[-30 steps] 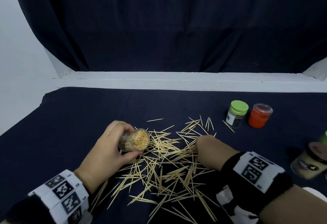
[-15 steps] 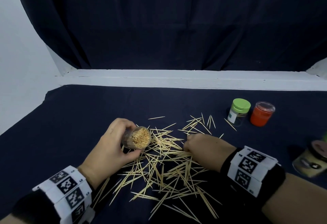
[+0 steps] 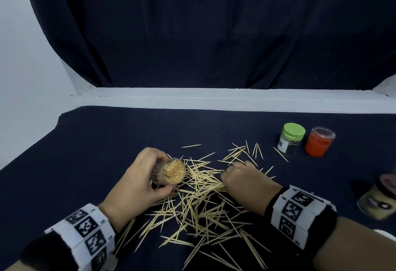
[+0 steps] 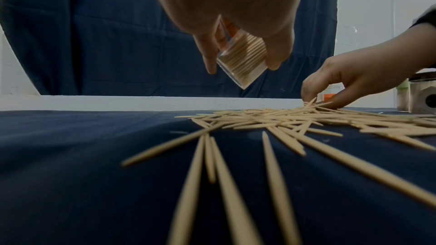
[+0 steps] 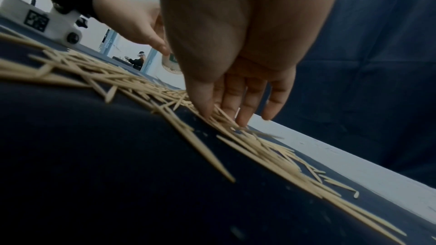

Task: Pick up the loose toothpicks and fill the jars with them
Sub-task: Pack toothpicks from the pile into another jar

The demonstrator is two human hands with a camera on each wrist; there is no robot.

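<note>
A clear jar packed with toothpicks is gripped by my left hand, tilted with its open mouth up and to the right. The left wrist view shows the jar held off the cloth between thumb and fingers. Loose toothpicks lie scattered in a pile on the dark cloth between my hands. My right hand is down on the pile's far part. Its thumb and fingertips pinch at a small bunch of toothpicks on the cloth.
A green-lidded jar and a red jar stand at the back right. Another jar lies at the right edge. A white ledge and a dark curtain close the back. Bare cloth spreads to the left.
My right hand has slid forward and leftward over the pile, closing on toothpicks near the jar. The left hand keeps the jar in about the same place.
</note>
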